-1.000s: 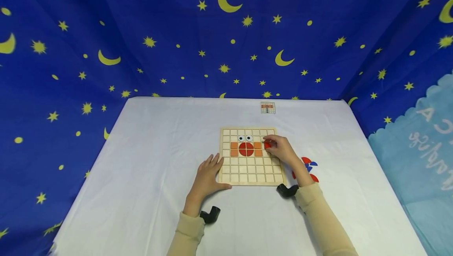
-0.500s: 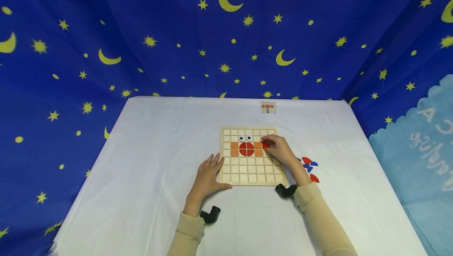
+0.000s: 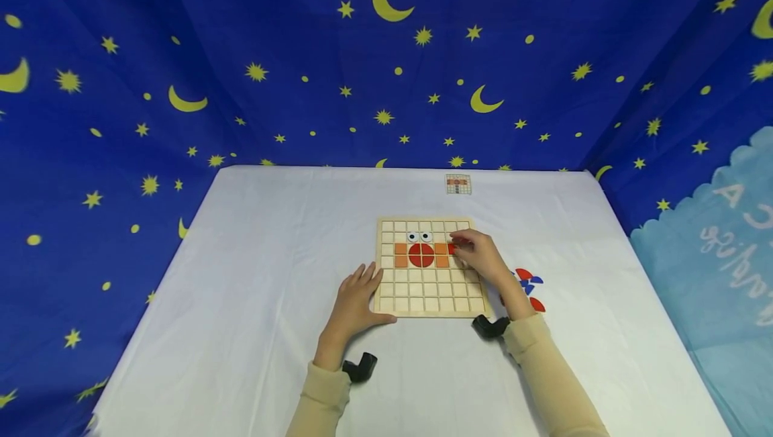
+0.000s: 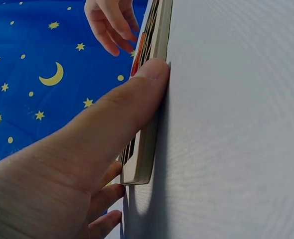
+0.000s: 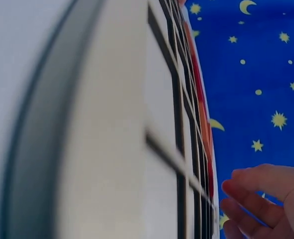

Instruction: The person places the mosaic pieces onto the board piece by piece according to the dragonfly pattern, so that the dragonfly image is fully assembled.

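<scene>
A wooden grid board [image 3: 417, 304] lies on the table. In it are two round eye pieces [image 3: 419, 237], a red disc made of quarter pieces [image 3: 421, 255] and orange squares [image 3: 441, 260] on both sides. My left hand [image 3: 356, 299] rests at its near left corner, fingers spread along the left edge and thumb [image 4: 137, 84] straight along the near edge. At the board's right side, my right hand [image 3: 481, 254] is just over the cells, with loosely bent fingers. A red piece [image 3: 451, 249] lies right of the upper orange square, by those fingertips, partly hidden by them.
Several red and blue pieces [image 3: 527, 282] lie right of the board, partly behind the right forearm. A small pattern card [image 3: 458, 184] is near the table's far edge. Black wrist-mounted parts [image 3: 359, 367] stick out at both wrists. A blue star-printed curtain [image 3: 338, 47] stands behind.
My right hand carried the red piece left into the cell beside the orange squares, then drew back slightly right from it. The left hand stayed at the board's corner.
</scene>
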Tool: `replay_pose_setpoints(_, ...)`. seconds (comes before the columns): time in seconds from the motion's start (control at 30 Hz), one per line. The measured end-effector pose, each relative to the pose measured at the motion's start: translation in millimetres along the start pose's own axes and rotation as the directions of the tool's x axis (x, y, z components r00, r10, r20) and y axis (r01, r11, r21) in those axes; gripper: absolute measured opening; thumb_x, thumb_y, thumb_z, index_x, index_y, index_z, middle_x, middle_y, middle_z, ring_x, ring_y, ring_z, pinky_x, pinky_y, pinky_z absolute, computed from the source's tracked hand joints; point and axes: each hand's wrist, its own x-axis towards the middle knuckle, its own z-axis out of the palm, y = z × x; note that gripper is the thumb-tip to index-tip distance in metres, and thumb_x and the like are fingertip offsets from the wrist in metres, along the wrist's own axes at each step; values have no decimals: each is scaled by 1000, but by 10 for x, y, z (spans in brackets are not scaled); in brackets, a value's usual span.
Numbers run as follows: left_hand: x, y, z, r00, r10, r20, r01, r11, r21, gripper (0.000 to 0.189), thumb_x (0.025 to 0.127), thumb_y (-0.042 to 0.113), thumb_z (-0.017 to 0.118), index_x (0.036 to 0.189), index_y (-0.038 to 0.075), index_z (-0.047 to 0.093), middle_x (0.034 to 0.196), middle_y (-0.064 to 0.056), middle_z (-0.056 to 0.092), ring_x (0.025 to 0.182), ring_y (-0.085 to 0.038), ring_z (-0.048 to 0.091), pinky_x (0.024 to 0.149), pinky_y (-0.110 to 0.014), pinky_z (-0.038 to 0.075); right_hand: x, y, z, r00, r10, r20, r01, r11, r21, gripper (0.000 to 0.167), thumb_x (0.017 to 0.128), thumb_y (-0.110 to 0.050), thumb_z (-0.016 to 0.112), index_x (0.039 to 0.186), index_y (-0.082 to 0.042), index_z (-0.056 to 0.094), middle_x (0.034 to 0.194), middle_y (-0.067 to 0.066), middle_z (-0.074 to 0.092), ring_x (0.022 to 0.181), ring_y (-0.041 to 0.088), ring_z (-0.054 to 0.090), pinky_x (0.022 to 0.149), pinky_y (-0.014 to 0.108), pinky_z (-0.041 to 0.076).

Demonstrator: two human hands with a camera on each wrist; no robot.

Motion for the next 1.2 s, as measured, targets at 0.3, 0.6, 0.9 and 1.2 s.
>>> replay_pose_setpoints(0.3, -8, 7, 1, 1000, -7, 6, 7, 1000, -6, 100, 63, 45, 84, 143, 3, 41, 153, -18, 34, 144, -38, 25, 114, -54, 23, -159, 49, -220, 995, 38, -95, -42, 998, -44, 34, 87, 1, 63, 120, 5, 61, 110, 23, 66, 98, 35, 63, 90, 51, 50)
replay_pose_setpoints(0.6, -12, -13, 5, 1000, -11, 11, 11, 1000, -2, 100, 64, 46, 83, 144, 4, 40, 154, -16, 32, 145, -37, 24, 115, -54, 22, -394, 211, -444, 982, 61, -178, -81, 991, -107, 35, 84, 4, 64, 119, 7, 61, 106, 26, 67, 94, 38, 62, 87, 53, 49)
replay_pose_setpoints(0.9, -13, -10, 6, 1000, 1, 5, -1, 1000, -2, 100, 64, 45, 84, 144, 3, 40, 154, -17, 33, 144, -38, 25, 114, -55, 22, -646, 343, -605, 973, 188, -132, -208, 966, -156, 44, 80, 4, 66, 123, 6, 58, 111, 27, 64, 99, 39, 59, 86, 53, 49)
replay_pose_setpoints(1.2, -16, 6, 8, 1000, 6, -4, -6, 1000, -13, 98, 64, 44, 84, 143, 2, 42, 153, -18, 34, 144, -39, 26, 114, -55, 23, -791, 416, -690, 970, 225, -90, -240, 946, -217, 47, 80, -1, 71, 124, 5, 57, 117, 25, 61, 97, 35, 59, 87, 51, 51)
